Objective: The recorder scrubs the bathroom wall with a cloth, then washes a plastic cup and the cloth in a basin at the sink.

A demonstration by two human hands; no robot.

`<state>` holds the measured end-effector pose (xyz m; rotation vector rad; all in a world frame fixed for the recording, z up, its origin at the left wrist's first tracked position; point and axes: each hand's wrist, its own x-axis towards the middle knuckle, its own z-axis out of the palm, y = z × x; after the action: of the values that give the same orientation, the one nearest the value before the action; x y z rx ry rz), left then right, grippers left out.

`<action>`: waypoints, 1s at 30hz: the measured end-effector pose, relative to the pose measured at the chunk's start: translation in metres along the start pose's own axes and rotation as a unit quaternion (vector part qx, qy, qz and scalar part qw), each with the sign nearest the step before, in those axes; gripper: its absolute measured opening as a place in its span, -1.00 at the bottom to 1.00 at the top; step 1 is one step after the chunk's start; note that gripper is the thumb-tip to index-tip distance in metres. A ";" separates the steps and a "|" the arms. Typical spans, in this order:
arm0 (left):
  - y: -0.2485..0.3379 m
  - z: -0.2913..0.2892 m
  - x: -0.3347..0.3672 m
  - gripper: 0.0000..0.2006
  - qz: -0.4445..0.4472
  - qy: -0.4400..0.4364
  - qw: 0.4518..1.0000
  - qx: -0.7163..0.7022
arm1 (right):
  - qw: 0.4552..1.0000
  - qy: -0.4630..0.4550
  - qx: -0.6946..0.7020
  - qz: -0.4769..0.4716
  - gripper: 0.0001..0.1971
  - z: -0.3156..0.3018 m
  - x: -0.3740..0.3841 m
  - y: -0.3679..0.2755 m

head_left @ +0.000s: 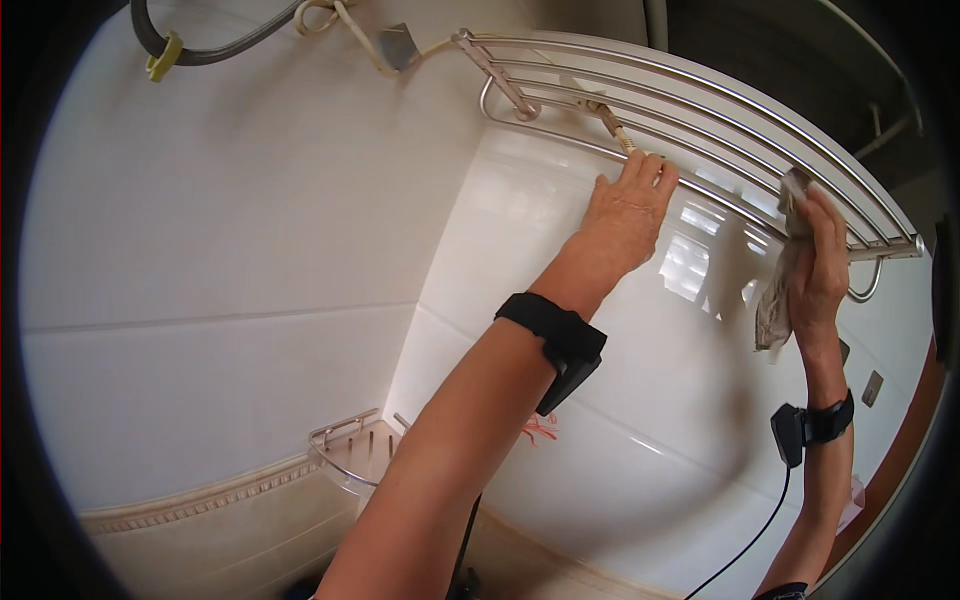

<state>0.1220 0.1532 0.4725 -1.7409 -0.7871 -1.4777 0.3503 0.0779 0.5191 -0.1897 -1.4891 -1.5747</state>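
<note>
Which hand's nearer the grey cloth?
Right. The right hand is on the grey cloth, holding it up at the metal rack. The left hand is apart from it, farther left, fingertips at the rack's lower rail.

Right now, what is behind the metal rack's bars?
White tiled wall and a pale cord with a brownish section show through the gaps. The left hand and the grey cloth in the right hand cover parts, so whatever lies directly behind them is hidden.

L head cam, wide fisheye, faces tiled walls & metal rack fairly close, forearms entering from btm.
</note>
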 end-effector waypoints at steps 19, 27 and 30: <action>0.004 -0.014 -0.003 -0.42 -0.002 -0.008 1.000 0.013 | 0.992 -0.076 -0.105 -0.004 -0.83 0.092 0.123 -0.011; -0.035 -0.067 -0.097 -0.46 -0.094 -0.114 0.986 0.075 | 0.995 -0.019 -0.064 -0.073 -0.67 0.129 0.129 -0.044; -0.044 -0.109 -0.120 -0.48 -0.180 -0.187 0.955 0.142 | 0.998 0.056 0.022 -0.031 -0.66 0.137 0.129 -0.061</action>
<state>0.0062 0.0874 0.3703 -1.7357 -1.5048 -1.1854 0.1727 0.1192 0.5956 -0.0295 -1.4531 -1.5738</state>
